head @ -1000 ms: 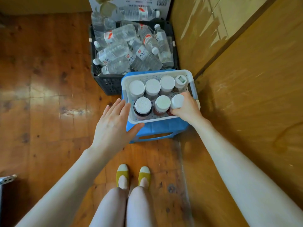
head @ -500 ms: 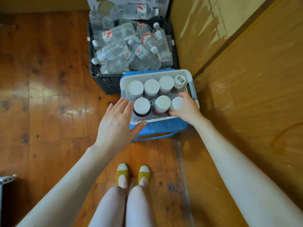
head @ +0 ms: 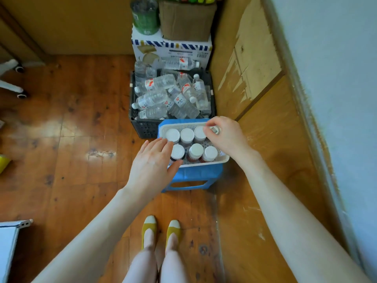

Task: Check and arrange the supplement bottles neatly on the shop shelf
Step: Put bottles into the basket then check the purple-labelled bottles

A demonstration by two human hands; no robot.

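A white perforated basket point(head: 206, 164) stands on a blue plastic stool point(head: 195, 174) and holds several supplement bottles with white caps point(head: 187, 135) in two rows. My right hand point(head: 226, 135) is over the back right corner of the basket, its fingers curled round the cap of the bottle there point(head: 215, 130). My left hand point(head: 153, 162) lies with straight fingers on the basket's front left corner, thumb along the front rim, next to a dark bottle point(head: 177, 152).
Behind the stool a black crate point(head: 142, 127) is piled with clear water bottles point(head: 159, 99). Cardboard boxes point(head: 183, 23) stack behind it. A wooden panel wall point(head: 265, 129) runs along the right. Chair castors point(head: 20, 82) sit at far left on the wooden floor.
My right hand has let go of the front right bottle and moved back to the rear right bottle. The camera has tilted up, showing more of the boxes. The left hand stays at the basket's corner.
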